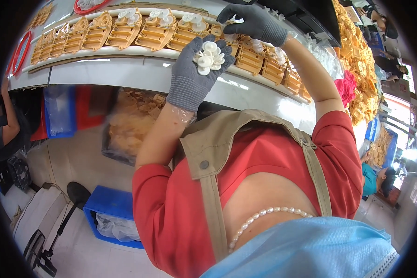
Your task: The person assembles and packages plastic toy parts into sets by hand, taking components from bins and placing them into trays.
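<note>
- Left hand, in a grey knit glove, is palm up, its fingers curled into a cup holding a cluster of small white parts, some with round disc heads.
- Right hand, gloved alike, is above the row on the worktop; its fingers bend, thumb and forefinger apart. A white bit shows in that gap; I cannot tell whether it is held.
- Yellow housings stand side by side in a long curved row between white rails, several carrying white pieces on their upper ends. Any moulded marking on them is too small to read.
- A clear bag of whitish pieces lies right of the row, near a pink cloth and a heap of yellow parts.
- A tan apron covers a red top; its dark snap is too small to check for lettering.
- Below, on the floor, a blue crate holds clear plastic.
</note>
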{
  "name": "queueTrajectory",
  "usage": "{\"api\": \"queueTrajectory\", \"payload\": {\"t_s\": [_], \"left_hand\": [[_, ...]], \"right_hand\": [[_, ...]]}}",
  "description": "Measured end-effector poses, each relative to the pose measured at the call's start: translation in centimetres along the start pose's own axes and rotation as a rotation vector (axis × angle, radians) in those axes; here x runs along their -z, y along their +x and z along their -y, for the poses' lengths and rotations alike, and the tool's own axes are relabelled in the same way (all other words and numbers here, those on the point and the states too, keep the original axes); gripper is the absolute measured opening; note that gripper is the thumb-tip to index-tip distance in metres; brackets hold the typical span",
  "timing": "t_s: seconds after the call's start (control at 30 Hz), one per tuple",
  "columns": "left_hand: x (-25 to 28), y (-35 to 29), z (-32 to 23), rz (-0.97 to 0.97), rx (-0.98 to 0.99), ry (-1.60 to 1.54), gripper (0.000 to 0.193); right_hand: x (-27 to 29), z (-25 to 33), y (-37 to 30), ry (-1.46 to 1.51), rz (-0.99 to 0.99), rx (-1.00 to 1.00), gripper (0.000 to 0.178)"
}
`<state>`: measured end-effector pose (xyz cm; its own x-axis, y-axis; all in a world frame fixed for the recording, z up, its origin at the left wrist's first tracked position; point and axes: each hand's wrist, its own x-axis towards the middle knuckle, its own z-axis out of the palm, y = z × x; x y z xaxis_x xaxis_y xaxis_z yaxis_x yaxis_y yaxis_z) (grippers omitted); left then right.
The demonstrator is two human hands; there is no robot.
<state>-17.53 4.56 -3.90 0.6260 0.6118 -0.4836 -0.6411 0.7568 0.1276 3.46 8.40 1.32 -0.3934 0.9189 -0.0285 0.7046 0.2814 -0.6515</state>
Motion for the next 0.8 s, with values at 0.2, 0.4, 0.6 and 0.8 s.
{"api": "queueTrajectory", "payload": {"t_s": [0.2, 0.4, 0.6, 0.8], "left_hand": [[0.0, 0.0, 0.0, -0.005, -0.008, -0.004, 0.037], [-0.3, -0.2, 0.1, -0.01, 0.002, -0.003, 0.036], [-0.6, -0.5, 0.1, 0.003, -0.029, 0.059, 0.04], [-1.3, -0.4, 0.5, -0.011, -0.046, 0.047, 0.041]], "right_hand": [[0.3, 1.1, 0.4, -0.03, 0.019, 0.011, 0.024], [-0.9, -1.8, 0.0, -0.409, 0.059, 0.177, 0.023], [0.5, 1.8, -0.4, -0.234, -0.008, 0.173, 0.024], [-0.2, 3.1, -2.0, -0.352, -0.297, 0.185, 0.027]]}}
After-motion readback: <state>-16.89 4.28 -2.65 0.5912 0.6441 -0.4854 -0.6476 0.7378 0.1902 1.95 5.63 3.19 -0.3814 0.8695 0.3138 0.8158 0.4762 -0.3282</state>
